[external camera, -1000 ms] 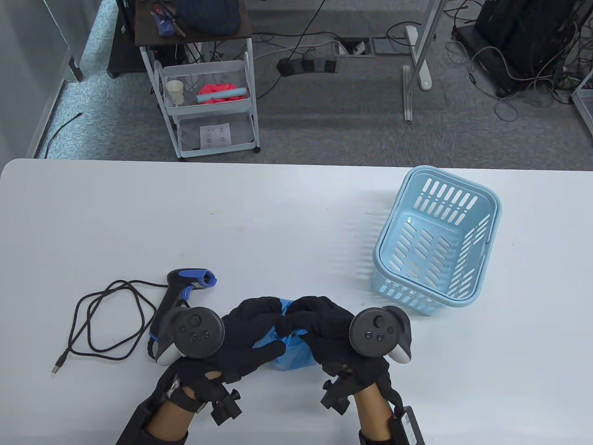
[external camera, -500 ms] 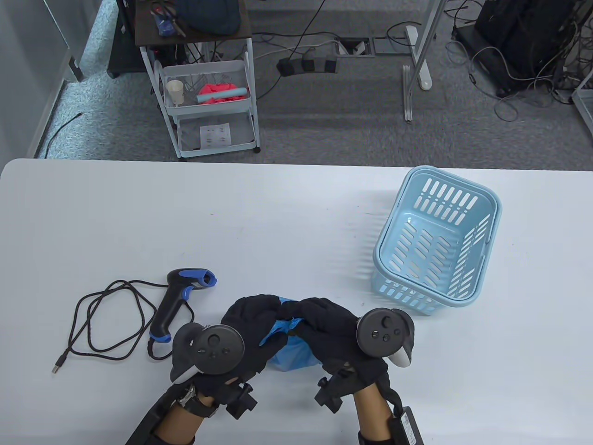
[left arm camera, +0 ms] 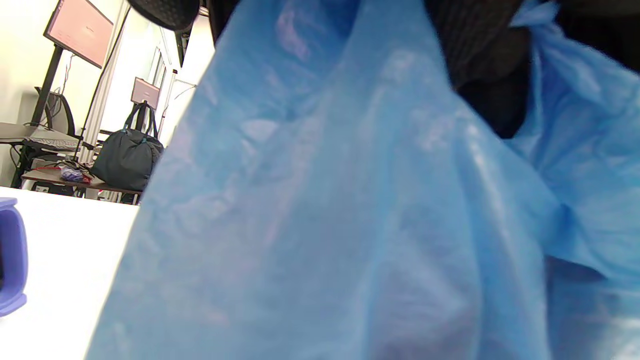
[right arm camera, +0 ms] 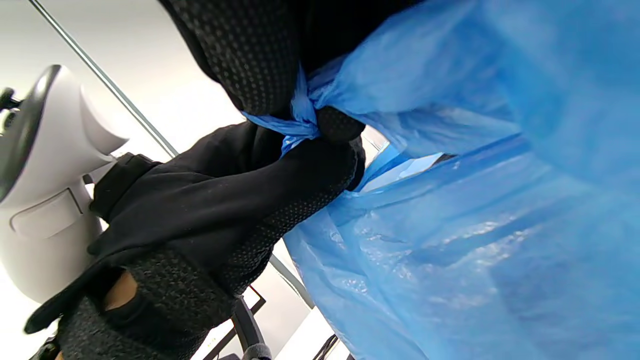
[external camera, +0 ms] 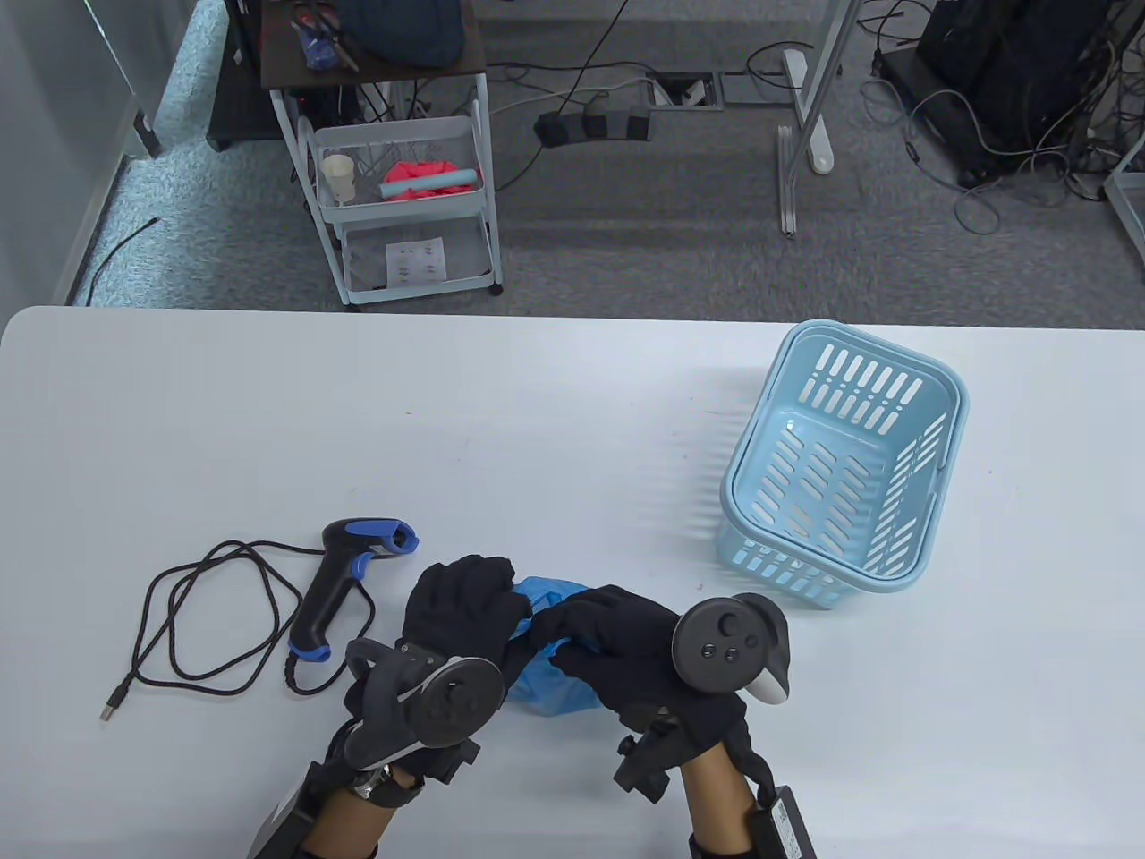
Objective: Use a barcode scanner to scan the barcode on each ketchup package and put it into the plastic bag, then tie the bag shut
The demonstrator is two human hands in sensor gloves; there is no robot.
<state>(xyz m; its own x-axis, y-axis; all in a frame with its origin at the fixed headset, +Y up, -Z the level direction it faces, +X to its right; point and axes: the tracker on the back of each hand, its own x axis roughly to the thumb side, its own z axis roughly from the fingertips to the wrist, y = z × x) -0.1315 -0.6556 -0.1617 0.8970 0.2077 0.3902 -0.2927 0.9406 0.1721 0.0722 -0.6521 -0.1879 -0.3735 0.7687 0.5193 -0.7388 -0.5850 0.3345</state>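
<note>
A blue plastic bag (external camera: 559,684) sits on the white table (external camera: 537,429) near its front edge, between my two hands. My left hand (external camera: 465,608) grips the bag's top from the left, fingers curled round the plastic. My right hand (external camera: 604,631) grips it from the right. In the right wrist view the twisted neck of the bag (right arm camera: 305,117) runs between the gloved fingers (right arm camera: 260,70). The bag (left arm camera: 350,225) fills the left wrist view. The black and blue barcode scanner (external camera: 344,582) lies on the table to the left. No ketchup package shows.
A light blue slotted basket (external camera: 841,479) stands at the right, nothing visible inside. The scanner's black cable (external camera: 206,617) loops on the table at the left. A wire cart (external camera: 402,206) stands on the floor beyond the far edge.
My left hand has rolled over so its tracker swung down toward the front edge, and the fingers shifted left on the bag's top. The right hand dipped slightly lower.
</note>
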